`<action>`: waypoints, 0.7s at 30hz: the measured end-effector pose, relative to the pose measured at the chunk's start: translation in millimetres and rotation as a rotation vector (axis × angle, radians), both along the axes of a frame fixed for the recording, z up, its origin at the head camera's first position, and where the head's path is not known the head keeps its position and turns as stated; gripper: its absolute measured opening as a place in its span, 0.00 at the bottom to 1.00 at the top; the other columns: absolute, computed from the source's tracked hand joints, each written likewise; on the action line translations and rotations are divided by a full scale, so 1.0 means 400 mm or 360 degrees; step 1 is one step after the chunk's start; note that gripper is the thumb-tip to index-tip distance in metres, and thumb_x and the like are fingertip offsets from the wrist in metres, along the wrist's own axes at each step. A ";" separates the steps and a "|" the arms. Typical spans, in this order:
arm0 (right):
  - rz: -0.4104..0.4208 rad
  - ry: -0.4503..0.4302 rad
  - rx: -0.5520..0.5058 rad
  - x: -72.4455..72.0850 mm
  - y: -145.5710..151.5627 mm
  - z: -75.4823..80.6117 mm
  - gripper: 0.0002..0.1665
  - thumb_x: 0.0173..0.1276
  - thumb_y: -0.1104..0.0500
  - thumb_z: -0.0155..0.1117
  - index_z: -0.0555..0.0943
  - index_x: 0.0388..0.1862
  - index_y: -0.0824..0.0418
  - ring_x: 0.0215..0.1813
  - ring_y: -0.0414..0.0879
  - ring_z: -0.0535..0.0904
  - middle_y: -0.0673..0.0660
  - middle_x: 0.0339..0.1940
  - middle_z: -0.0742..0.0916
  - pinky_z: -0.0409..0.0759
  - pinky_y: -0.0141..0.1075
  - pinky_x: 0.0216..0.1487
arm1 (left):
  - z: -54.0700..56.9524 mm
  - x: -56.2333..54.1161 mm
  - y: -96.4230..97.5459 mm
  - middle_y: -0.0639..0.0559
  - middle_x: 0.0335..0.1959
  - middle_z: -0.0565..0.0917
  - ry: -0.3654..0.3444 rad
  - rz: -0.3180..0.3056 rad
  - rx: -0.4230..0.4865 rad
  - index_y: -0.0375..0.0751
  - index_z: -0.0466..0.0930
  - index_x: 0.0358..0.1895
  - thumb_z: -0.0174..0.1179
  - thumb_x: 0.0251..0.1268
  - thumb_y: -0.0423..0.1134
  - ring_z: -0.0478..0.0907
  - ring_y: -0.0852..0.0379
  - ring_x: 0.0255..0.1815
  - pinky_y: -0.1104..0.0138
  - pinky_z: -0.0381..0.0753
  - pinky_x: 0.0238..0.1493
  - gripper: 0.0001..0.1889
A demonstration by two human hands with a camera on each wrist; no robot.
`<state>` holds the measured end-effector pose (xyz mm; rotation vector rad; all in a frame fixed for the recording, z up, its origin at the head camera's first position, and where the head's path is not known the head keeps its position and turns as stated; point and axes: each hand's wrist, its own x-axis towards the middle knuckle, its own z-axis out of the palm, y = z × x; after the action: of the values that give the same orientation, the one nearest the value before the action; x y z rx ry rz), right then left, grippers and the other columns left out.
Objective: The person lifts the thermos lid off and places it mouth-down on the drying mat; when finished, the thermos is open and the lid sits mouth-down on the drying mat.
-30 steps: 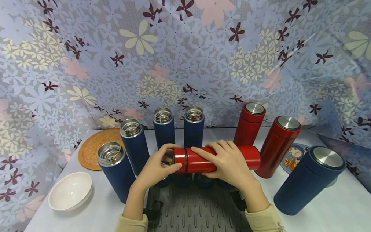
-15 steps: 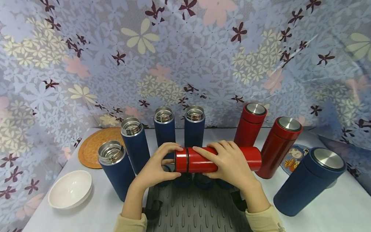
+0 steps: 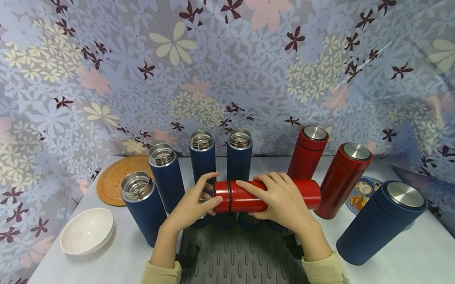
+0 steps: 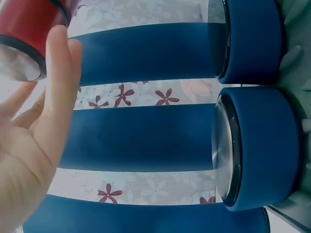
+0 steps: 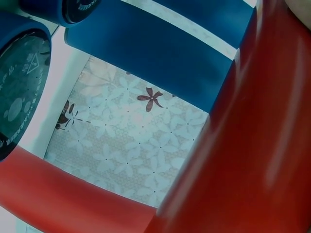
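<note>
A red thermos (image 3: 248, 196) lies sideways in the air above the grey mat (image 3: 242, 267), its silver-topped lid toward the left. My right hand (image 3: 278, 196) grips its body from above, thumb in front. My left hand (image 3: 192, 203) is at the lid end with fingers spread. In the left wrist view, a digit of that hand (image 4: 29, 155) overlaps the edge of the lid (image 4: 19, 63), and other fingers lie past its silver top. The red body (image 5: 248, 145) fills the right side of the right wrist view.
Several lidless blue thermoses (image 3: 139, 204) stand at left and back. Blue lids (image 4: 262, 145) sit on the mat's far end. Two red thermoses (image 3: 342, 181) and a capped blue one (image 3: 381, 223) stand at right, near a patterned disc (image 3: 359, 193). A white bowl (image 3: 87, 231) and orange round board (image 3: 117, 181) are left.
My left hand's fingers closed around the lid half a second ago and have now spread off it. My right hand and the thermos stay nearly in place.
</note>
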<state>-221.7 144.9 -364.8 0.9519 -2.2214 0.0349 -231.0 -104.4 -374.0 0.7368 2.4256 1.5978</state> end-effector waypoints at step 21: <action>-0.0032 -0.0026 -0.0013 0.002 0.010 0.003 0.49 0.35 0.40 0.78 0.72 0.62 0.43 0.43 0.53 0.77 0.55 0.41 0.83 0.74 0.47 0.46 | -0.006 0.001 0.001 0.45 0.62 0.62 0.0169 -0.0208 0.0262 0.45 0.63 0.62 0.65 0.49 0.24 0.62 0.44 0.62 0.56 0.75 0.53 0.35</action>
<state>-220.9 148.9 -363.5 0.9277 -2.2437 0.0425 -230.4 -104.1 -376.5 1.0102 2.2803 1.7633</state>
